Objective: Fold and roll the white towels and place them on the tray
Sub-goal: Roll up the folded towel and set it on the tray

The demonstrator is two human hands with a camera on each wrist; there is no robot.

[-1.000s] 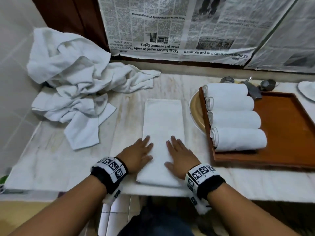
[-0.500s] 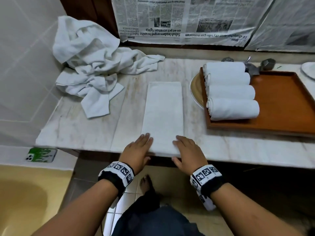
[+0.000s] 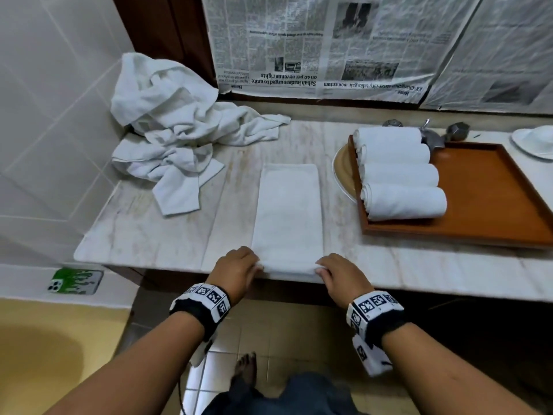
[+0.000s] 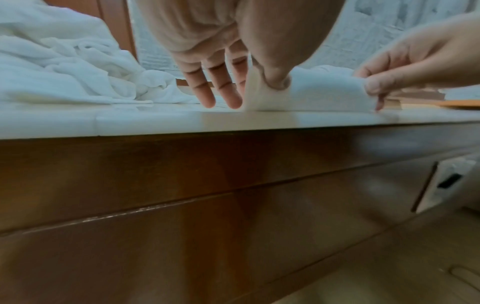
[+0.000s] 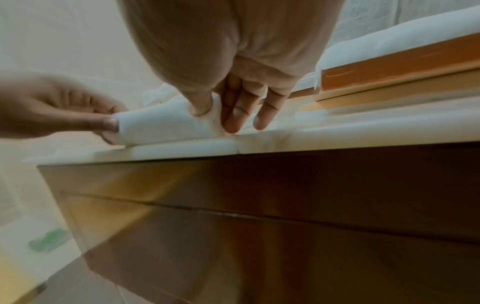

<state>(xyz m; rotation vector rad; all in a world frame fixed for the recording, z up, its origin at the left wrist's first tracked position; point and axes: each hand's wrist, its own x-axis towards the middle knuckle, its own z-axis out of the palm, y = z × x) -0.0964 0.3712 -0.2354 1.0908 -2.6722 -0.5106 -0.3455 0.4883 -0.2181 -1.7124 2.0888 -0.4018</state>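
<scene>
A white towel (image 3: pixel 288 211), folded into a long strip, lies on the marble counter (image 3: pixel 167 235) and reaches its front edge. My left hand (image 3: pixel 239 266) pinches the strip's near left corner (image 4: pixel 262 96) between thumb and fingers. My right hand (image 3: pixel 341 272) pinches the near right corner (image 5: pixel 205 121). The near end of the towel (image 5: pixel 161 127) is lifted and curled a little off the counter. Several rolled white towels (image 3: pixel 401 175) lie side by side at the left end of the brown wooden tray (image 3: pixel 493 205).
A heap of loose white towels (image 3: pixel 176 136) fills the counter's back left. A tan plate (image 3: pixel 344 175) sits partly under the tray's left side. Metal tap fittings (image 3: pixel 434 136) and a white dish (image 3: pixel 535 142) stand behind. A green phone (image 3: pixel 74 284) lies on the low ledge at left.
Both hands slid back from lying flat on the towel to its near end and now pinch the two near corners, which lift and curl. The head camera pulled back.
</scene>
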